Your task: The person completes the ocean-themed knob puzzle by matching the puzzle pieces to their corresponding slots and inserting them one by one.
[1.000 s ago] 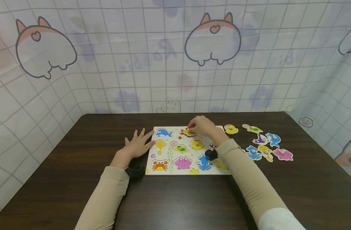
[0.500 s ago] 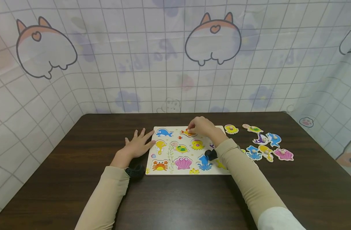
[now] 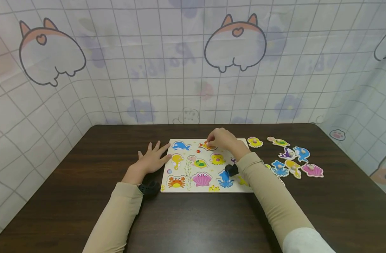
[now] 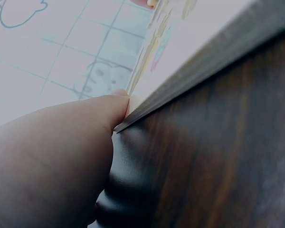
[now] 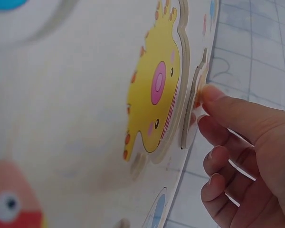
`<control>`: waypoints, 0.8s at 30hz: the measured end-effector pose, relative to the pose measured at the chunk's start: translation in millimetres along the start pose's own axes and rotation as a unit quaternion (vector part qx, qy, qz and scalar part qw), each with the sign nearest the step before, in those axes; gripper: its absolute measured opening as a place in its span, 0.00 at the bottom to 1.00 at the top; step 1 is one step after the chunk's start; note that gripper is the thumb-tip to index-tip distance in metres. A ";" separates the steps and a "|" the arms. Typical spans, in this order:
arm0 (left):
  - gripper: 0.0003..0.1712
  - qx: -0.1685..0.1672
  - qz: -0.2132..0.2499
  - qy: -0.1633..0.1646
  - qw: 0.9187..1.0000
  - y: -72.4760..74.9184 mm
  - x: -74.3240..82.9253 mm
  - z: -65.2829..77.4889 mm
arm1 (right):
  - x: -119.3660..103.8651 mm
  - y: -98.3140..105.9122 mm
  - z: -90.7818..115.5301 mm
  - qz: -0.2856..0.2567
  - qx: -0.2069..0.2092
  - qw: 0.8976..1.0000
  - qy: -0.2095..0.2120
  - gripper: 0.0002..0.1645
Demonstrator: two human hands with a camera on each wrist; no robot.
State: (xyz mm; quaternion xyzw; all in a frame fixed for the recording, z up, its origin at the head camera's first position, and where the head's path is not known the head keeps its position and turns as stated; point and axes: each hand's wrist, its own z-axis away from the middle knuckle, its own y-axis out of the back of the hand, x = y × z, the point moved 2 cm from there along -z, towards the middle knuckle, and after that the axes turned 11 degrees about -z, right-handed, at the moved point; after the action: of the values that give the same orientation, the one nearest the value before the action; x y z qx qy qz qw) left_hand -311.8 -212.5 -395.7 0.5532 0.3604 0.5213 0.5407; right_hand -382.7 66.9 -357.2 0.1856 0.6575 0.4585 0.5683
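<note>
On the table lies a white sea-animal puzzle board (image 3: 197,190). My left hand (image 3: 152,160) rests at its left edge with fingers spread; in the left wrist view the thumb (image 4: 115,107) touches the board's corner. At the board's far side, my right hand (image 3: 224,139) pinches an orange fish puzzle piece (image 3: 205,146) between thumb and forefinger. The right wrist view shows this fish piece (image 5: 194,102) edge-on, close against the board surface, its other fingers loosely curled. Nearer on the board is the yellow octopus recess (image 3: 217,159). The fingers partly cover the fish.
Right of the board lie several knobbed pieces: a yellow octopus (image 3: 255,142), a turtle (image 3: 278,142), a blue dolphin-like piece (image 3: 302,154), a blue squid (image 3: 279,168), a yellow seahorse (image 3: 293,168) and a pink shell (image 3: 312,170). A patterned cloth (image 3: 186,98) hangs behind the table.
The fish piece, raised and showing its wooden side a second ago, now sits lower and flatter on the board. My right hand barely shifts; my left hand stays in place.
</note>
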 end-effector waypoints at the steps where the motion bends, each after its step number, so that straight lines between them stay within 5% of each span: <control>1: 0.39 0.000 0.000 -0.001 1.000 0.2 0.1 0.1 | -0.1 -0.1 0.0 0.000 -0.001 1.000 0.001 0.11; 24: 0.39 -0.007 0.003 -0.006 1.000 0.4 1.2 0.7 | -0.5 1.7 2.9 -0.004 -0.019 1.000 -0.004 0.13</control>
State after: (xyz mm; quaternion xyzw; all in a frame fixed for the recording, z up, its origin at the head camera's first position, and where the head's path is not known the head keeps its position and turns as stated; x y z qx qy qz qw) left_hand -310.9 -211.6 -395.0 0.5540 0.3518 0.5219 0.5449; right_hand -380.4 68.5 -355.3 0.1740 0.6468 0.4681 0.5764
